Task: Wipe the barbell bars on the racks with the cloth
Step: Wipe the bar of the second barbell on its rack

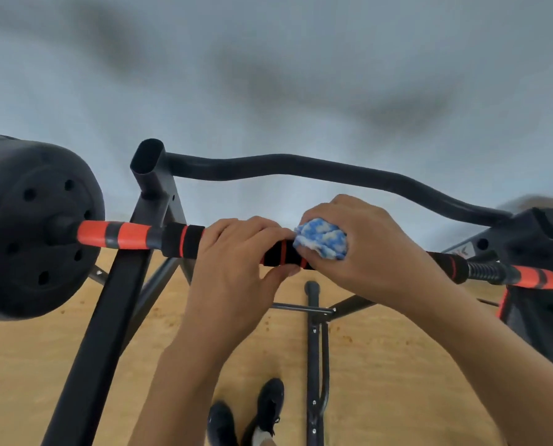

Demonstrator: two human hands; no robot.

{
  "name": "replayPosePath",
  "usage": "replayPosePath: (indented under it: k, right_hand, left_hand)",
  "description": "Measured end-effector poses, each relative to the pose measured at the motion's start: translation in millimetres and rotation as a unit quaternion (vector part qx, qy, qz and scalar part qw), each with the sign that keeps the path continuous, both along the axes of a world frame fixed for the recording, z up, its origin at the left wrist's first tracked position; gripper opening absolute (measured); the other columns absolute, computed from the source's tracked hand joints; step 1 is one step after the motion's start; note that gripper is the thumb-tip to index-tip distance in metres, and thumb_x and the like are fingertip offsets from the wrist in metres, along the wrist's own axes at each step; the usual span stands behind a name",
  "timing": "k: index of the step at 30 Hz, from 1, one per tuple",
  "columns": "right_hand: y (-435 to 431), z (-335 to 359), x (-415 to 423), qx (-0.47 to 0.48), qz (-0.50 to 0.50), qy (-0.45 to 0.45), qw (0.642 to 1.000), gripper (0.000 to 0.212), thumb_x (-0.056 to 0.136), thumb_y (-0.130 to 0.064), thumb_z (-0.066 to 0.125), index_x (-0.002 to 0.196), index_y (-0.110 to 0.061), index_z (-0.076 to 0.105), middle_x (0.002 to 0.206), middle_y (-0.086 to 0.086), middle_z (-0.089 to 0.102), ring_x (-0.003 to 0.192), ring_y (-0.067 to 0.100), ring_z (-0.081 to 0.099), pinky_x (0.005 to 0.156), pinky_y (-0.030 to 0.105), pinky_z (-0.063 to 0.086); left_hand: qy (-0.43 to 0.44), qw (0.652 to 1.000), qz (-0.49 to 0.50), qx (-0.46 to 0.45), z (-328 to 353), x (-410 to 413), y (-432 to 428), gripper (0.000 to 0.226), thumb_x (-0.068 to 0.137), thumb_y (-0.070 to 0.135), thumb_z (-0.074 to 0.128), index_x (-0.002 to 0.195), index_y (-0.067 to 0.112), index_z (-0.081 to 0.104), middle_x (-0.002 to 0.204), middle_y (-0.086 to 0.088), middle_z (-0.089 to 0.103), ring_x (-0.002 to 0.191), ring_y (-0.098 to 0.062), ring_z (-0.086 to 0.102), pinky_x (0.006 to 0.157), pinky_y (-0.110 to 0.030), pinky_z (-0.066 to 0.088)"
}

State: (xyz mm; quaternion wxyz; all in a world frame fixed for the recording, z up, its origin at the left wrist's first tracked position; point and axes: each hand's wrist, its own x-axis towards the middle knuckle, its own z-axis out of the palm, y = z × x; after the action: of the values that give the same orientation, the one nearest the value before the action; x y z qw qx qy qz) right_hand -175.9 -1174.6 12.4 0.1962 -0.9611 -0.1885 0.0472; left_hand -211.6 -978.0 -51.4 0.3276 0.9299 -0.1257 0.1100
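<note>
A barbell bar with black foam grips and orange bands lies across the rack, running left to right. My left hand grips the bar's foam near the middle, fingers over the top and thumb underneath. Just to its right, my right hand holds a bunched blue and white cloth and presses it against the bar. A black weight plate sits on the bar's left end. The right end shows a spring collar and orange bands.
The black rack upright slants down on the left. A curved black rack bar arches behind the barbell. Below are a bench frame, a yellowish floor and my dark shoes. A grey wall fills the upper view.
</note>
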Motion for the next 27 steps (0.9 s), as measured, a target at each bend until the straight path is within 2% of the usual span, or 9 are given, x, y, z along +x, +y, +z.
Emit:
replayPosePath:
  k: [4,7,10,12,16,18,20,23,27]
  right_hand:
    - [-6,-6,2,-0.023,-0.031,0.014,0.999,0.029,0.085,-0.036,0.078,0.113,-0.032,0.069,0.096,-0.013,0.056,0.083,0.0,0.055,0.066,0.012,0.037]
    - [-7,-5,1,-0.023,-0.017,0.013,0.999,0.03,0.083,-0.022,0.08,0.111,-0.026,0.072,0.094,-0.01,0.057,0.083,-0.001,0.056,0.066,0.01,0.039]
    - [-7,-3,2,-0.015,-0.004,0.002,1.0,0.023,0.082,-0.022,0.081,0.105,-0.018,0.075,0.091,-0.005,0.063,0.083,0.007,0.062,0.069,0.009,0.042]
    - [-5,-3,4,-0.007,-0.015,-0.002,1.0,0.02,0.083,-0.023,0.08,0.101,-0.015,0.074,0.091,-0.003,0.066,0.084,0.01,0.065,0.071,0.014,0.047]
    - [4,0,14,0.035,-0.076,0.041,0.996,0.016,0.091,-0.033,0.072,0.102,-0.027,0.062,0.086,-0.016,0.06,0.071,0.002,0.059,0.063,0.008,0.044]
    - [5,1,18,0.026,-0.071,0.044,0.996,0.015,0.092,-0.032,0.071,0.1,-0.022,0.064,0.083,-0.014,0.06,0.063,0.001,0.058,0.056,0.009,0.045]
    - [5,0,16,0.014,-0.048,0.021,0.999,0.016,0.09,-0.029,0.074,0.097,-0.015,0.069,0.083,-0.007,0.062,0.068,0.006,0.059,0.06,0.015,0.046]
    - [3,-2,12,0.023,-0.032,-0.001,0.999,0.017,0.086,-0.026,0.078,0.098,-0.016,0.072,0.088,-0.003,0.065,0.081,0.011,0.063,0.072,0.026,0.053]
    - [-1,-1,7,0.049,-0.015,0.01,0.999,0.014,0.085,-0.016,0.079,0.098,-0.016,0.073,0.089,-0.003,0.066,0.083,0.012,0.065,0.072,0.025,0.052]
  left_hand:
    - [-0.003,1.0,0.013,-0.02,-2,4,-2,0.03,0.083,0.04,0.084,0.11,0.032,0.075,0.104,0.018,0.071,0.097,-0.007,0.063,0.101,-0.023,0.024]
    - [0.035,0.999,0.013,-0.017,6,13,0,0.03,0.086,0.045,0.08,0.113,0.033,0.076,0.104,0.016,0.073,0.097,-0.008,0.064,0.104,-0.03,0.033]
    - [0.092,0.996,0.001,-0.016,20,21,4,0.035,0.09,0.052,0.074,0.121,0.035,0.075,0.113,0.015,0.074,0.102,-0.009,0.065,0.105,-0.038,0.045]
    - [0.121,0.992,-0.023,0.011,28,27,9,0.036,0.092,0.055,0.07,0.123,0.037,0.072,0.116,0.015,0.072,0.104,-0.01,0.063,0.1,-0.036,0.047]
    - [0.153,0.98,-0.088,0.088,30,40,20,0.061,0.087,0.061,0.072,0.139,0.034,0.056,0.126,0.014,0.064,0.109,-0.013,0.061,0.099,-0.035,0.046]
    - [0.099,0.967,-0.069,0.225,21,42,14,0.061,0.087,0.065,0.072,0.13,0.026,0.053,0.108,0.009,0.061,0.095,-0.016,0.061,0.089,-0.036,0.048]
    - [0.057,0.944,-0.04,0.323,16,43,4,0.047,0.095,0.059,0.065,0.116,0.02,0.051,0.079,0.007,0.049,0.076,-0.015,0.055,0.074,-0.032,0.041]
    - [0.057,0.932,-0.045,0.355,19,52,-2,0.037,0.097,0.047,0.064,0.116,0.018,0.052,0.07,0.005,0.041,0.067,-0.015,0.05,0.067,-0.029,0.039]
    - [0.107,0.928,-0.097,0.344,26,68,2,0.038,0.092,0.048,0.07,0.113,0.019,0.059,0.076,0.004,0.052,0.073,-0.016,0.058,0.066,-0.029,0.044]
